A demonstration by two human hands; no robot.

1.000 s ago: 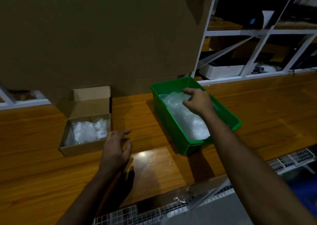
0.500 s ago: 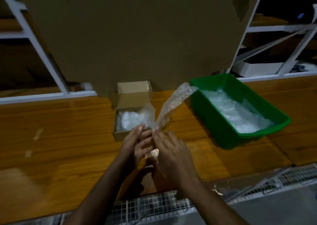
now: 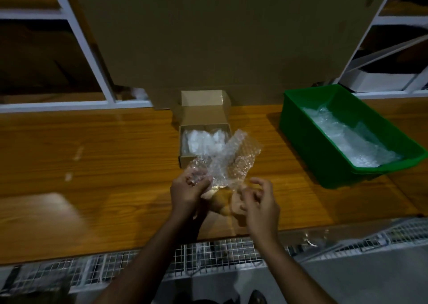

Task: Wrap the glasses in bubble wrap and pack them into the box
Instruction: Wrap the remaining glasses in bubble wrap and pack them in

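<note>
While both hands work just in front of the small cardboard box (image 3: 203,127), a sheet of bubble wrap (image 3: 228,162) stands up between them, its upper part overlapping the box's near right corner in the view. The left hand (image 3: 187,192) has its fingers (image 3: 196,181) curled round the sheet's lower left edge and grips it. The right hand (image 3: 260,205) is at the sheet's lower right edge with fingers bent; whether they pinch the wrap cannot be told. No glass can be made out inside the sheet. The box sits on the wooden table (image 3: 92,164) with its lid flap raised at the back, and white wrapped bundles (image 3: 203,141) lie inside it. Right of the box, well apart, a green bin (image 3: 301,123) holds more bubble wrap. Behind the box a large cardboard panel (image 3: 220,37) stands upright. Nearer than the box, a wire mesh (image 3: 208,255) runs along the table's front edge.
</note>
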